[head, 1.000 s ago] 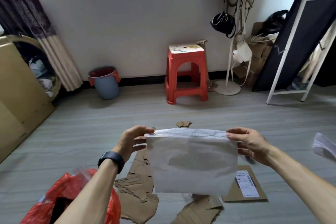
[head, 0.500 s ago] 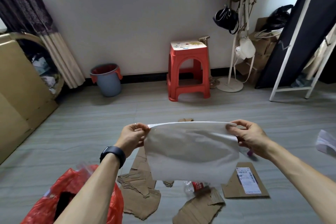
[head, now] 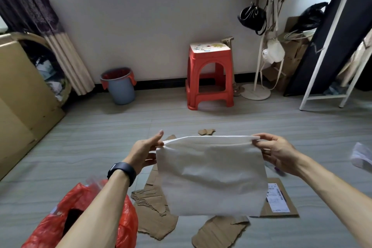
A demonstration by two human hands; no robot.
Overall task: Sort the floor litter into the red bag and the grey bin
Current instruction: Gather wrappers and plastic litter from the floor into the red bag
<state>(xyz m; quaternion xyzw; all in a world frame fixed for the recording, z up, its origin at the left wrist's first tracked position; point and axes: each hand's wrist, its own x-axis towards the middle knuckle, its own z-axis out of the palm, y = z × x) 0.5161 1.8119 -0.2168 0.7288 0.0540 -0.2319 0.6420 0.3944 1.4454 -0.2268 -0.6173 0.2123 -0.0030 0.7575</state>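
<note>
white sheet (head: pixel 211 177) drawn flat, not yet sorted.
left hand (head: pixel 144 152) and right hand (head: pixel 275 151) pinched its top corners, and the edge was straighter than a second before. it hung just right of the red bag (head: pixel 48 225), over cardboard scraps (head: pixel 155 221). the left forearm crossed the bag's mouth, and the grey bin (head: pixel 121 90) stood well beyond.

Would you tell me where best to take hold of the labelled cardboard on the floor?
I'd pinch the labelled cardboard at its bare right corner, coming from the right and low: it lies flat on the floor, so only an edge offers a grip.
</note>
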